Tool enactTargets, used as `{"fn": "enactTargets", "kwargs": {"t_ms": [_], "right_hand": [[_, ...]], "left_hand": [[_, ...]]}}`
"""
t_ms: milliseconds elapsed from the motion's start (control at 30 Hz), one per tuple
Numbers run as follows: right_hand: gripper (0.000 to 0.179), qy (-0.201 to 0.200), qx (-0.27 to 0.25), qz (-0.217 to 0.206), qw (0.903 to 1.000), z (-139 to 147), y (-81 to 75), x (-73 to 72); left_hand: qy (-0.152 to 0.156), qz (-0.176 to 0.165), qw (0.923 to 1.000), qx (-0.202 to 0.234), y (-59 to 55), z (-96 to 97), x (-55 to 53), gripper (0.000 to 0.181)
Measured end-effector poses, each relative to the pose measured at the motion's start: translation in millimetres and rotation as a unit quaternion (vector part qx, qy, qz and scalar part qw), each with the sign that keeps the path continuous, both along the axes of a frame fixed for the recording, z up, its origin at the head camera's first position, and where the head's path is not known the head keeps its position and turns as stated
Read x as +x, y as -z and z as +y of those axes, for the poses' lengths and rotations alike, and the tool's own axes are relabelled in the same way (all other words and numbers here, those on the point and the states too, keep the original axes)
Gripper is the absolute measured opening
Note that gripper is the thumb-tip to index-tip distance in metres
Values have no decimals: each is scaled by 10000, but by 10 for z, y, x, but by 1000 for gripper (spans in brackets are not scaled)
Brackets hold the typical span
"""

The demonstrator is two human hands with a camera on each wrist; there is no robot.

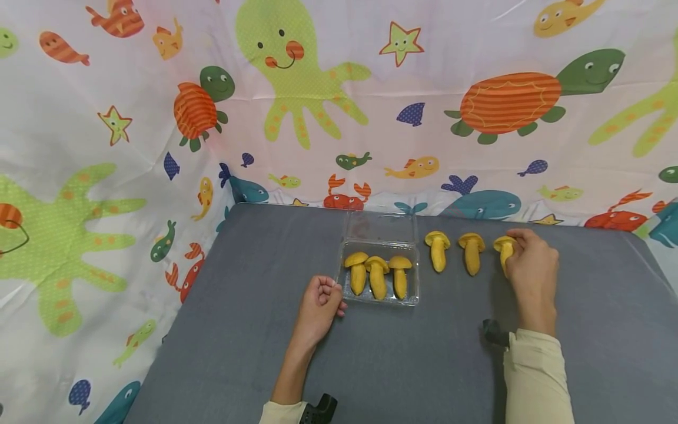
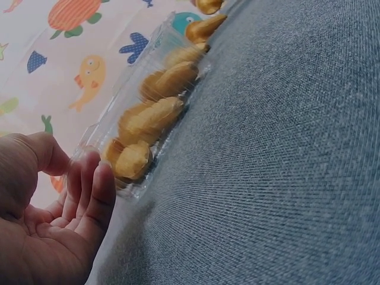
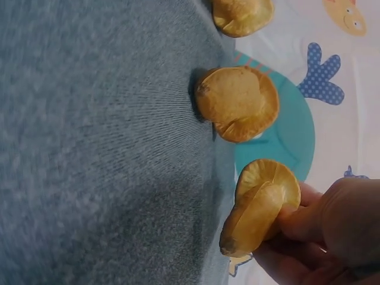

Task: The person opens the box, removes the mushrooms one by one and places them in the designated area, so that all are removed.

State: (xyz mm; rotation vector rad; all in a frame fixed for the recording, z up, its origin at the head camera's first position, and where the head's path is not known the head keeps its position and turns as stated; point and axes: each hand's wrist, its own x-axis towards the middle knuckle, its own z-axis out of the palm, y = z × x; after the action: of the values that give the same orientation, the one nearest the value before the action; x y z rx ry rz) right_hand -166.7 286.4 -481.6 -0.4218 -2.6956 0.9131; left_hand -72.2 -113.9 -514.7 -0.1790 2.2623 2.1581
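My right hand [image 1: 532, 268] pinches a yellow mushroom [image 1: 505, 250] between thumb and fingers, at the right end of a row. In the right wrist view that mushroom [image 3: 259, 209] is tilted, its stem toward the table. Two more mushrooms, one [image 1: 471, 252] beside it and another [image 1: 437, 250] farther left, lie on the table with caps toward the back. A clear plastic box [image 1: 380, 301] with its lid raised holds three mushrooms side by side, one in the middle [image 1: 377, 277]. At the box's left edge, my left hand [image 1: 319, 312] pinches the rim with thumb and fingertips.
A grey cloth [image 1: 254, 265] covers the table. Behind it and along the left hangs a white curtain [image 1: 318, 176] printed with sea animals. The box's lid [image 1: 380, 227] leans back close to the curtain.
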Motion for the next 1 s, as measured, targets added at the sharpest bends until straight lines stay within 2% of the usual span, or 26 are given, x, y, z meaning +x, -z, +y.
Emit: {"fn": "enactTargets", "kwargs": {"t_ms": [633,1000], "right_hand": [[33,-161,131,-347,9992,79,120,-84],[31,-204,161,-286,9993,68,142,-69]], "left_hand": [[-12,-33,10000,-11,10,4,1,15],[-35,26,10000,-2,12,-2,2,16]]}}
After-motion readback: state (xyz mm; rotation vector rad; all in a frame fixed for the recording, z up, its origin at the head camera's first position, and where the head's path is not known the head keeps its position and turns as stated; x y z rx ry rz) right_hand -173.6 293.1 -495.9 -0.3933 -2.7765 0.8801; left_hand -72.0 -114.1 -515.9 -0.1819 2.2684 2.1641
